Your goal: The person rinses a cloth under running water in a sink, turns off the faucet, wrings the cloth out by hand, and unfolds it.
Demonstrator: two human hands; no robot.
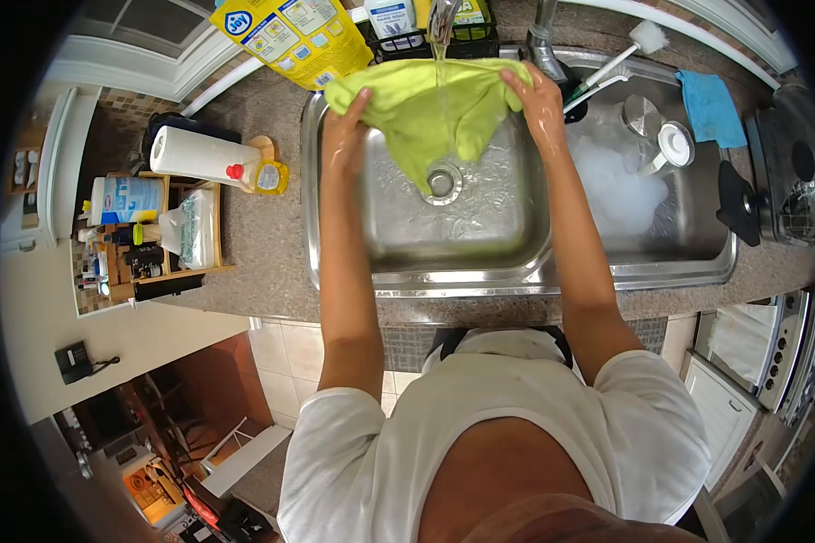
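A lime-green cloth [426, 104] is stretched between my two hands over the left sink basin [389, 249]. My left hand [346, 127] pinches its left edge, and my right hand [539, 104] grips its right corner. From the faucet [442, 23] a stream of water runs down onto the middle of the cloth. The lower part of the cloth hangs in folds close to the drain [441, 184]. Thin water spreads over the basin floor.
Suds [616, 185], a white-handled scrubber [672, 145] and a metal cup [641, 116] are in the right basin. A blue cloth [711, 109] drapes over its rim. Paper towels [195, 156] and a yellow soap bottle [270, 177] stand left; a yellow Joy bag [294, 41] is behind.
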